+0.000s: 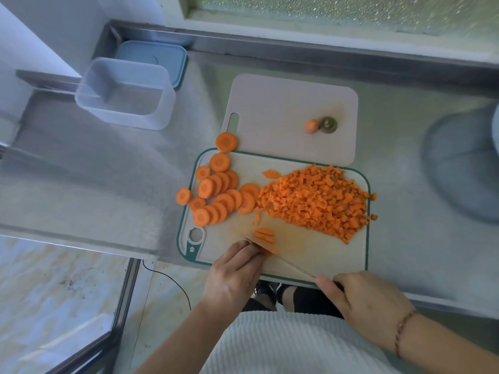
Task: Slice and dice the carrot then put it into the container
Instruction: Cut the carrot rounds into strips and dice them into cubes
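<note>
Steel counter (270, 66) under you. Green-rimmed cutting board (297, 255) near its front edge, a plain board (291, 103) behind it. Clear container (124, 93) far left, well apart, with a blue lid (162, 54) behind it. Diced carrot heap (316, 198) covers the board's right half; carrot rounds (218, 195) overlap on its left, one (184, 196) off the rim. Your right hand (370, 300) grips the knife (294, 265) handle. Your left hand (235, 271), fingers curled, pins carrot strips (264, 234) by the blade. Carrot ends (321, 125) sit on the plain board.
</note>
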The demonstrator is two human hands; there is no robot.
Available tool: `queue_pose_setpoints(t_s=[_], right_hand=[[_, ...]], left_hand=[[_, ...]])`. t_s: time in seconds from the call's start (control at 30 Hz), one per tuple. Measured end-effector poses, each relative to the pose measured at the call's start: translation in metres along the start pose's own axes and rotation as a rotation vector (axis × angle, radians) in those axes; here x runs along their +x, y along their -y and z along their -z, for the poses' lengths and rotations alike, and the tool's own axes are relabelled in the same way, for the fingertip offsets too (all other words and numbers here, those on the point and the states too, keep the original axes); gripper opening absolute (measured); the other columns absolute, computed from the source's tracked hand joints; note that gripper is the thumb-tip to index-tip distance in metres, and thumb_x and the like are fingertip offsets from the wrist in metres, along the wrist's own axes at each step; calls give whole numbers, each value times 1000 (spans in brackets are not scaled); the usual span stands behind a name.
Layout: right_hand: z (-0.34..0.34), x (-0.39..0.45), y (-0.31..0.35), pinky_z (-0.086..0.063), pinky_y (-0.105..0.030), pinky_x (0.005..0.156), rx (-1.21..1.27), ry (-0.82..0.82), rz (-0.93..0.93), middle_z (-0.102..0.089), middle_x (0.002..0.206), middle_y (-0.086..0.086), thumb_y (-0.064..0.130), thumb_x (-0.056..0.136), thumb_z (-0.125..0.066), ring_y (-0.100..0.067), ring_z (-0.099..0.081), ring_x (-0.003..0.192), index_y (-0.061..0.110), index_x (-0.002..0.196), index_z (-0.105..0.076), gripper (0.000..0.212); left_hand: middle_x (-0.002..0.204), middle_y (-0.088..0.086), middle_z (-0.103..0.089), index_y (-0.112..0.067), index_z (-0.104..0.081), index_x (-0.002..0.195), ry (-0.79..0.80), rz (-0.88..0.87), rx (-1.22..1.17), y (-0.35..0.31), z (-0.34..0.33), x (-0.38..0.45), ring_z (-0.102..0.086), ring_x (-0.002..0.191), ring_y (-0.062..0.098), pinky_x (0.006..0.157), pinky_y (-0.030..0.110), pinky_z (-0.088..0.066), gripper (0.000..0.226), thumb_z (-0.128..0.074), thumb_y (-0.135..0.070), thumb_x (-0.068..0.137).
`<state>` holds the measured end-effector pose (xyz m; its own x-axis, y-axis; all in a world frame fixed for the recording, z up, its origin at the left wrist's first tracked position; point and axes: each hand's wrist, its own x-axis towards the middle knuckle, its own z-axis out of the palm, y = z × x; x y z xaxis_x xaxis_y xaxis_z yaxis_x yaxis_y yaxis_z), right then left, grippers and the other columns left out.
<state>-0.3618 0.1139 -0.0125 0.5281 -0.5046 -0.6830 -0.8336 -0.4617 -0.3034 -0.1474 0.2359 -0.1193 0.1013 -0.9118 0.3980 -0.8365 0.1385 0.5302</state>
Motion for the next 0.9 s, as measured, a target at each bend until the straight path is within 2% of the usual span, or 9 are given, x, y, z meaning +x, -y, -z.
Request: queue_pose_setpoints(t_s=[0.07,0.17,0.33,0.43,0.53,0.7,0.9], right_hand=[[-1,6,8,-45,-30,57,-14,-11,-2,-60,69,2,78,72,7,-15,-60,65,22,74,-57,85],[-1,12,17,-38,-26,51,-19,-27,11,-56,67,4,74,80,0,-14,-55,62,23,71,-52,74],[-5,1,7,-37,-28,51,130,-81,23,-52,57,-1,78,78,-3,-14,-50,54,20,60,-47,75],[-13,-10,-3,-44,-30,59,177,-70,17,-62,65,-3,82,75,0,-16,-57,60,19,64,-55,85],[-15,-11,-6,-50,-32,63,122,-68,-2,-65,70,-2,88,68,14,-15,-60,65,20,70,-59,99],[-10,2,17,-38,-28,52,35,-31,-15,-51,61,4,76,76,1,-15,-51,57,23,64,-46,72],[-8,0,4,-40,-30,53,132,-91,-4,-48,54,1,80,78,-6,-12,-47,51,19,58,-43,73]], left_hand=[[109,4,-73,-5,-78,103,-2,7,9,0,-1,1,-66,105,23,94,30,-54,13,-69,-6,93],[108,4,-71,-4,-77,104,-11,2,8,-2,-1,2,-65,104,23,94,29,-54,14,-71,-3,90],[105,2,-67,-4,-76,95,0,-1,39,-2,1,3,-65,97,25,84,32,-56,8,-72,-3,89],[99,3,-68,-3,-75,87,-24,9,47,-2,1,1,-64,94,24,78,33,-56,7,-69,-6,90],[96,3,-72,-4,-77,88,-44,13,51,-2,0,2,-64,95,22,79,30,-56,12,-66,-7,92],[97,4,-73,-4,-78,90,-62,17,33,-3,-3,0,-65,97,21,86,28,-55,11,-68,-7,92],[98,3,-70,-4,-76,90,-33,33,34,-2,-4,2,-66,93,25,80,33,-56,3,-74,-5,88]])
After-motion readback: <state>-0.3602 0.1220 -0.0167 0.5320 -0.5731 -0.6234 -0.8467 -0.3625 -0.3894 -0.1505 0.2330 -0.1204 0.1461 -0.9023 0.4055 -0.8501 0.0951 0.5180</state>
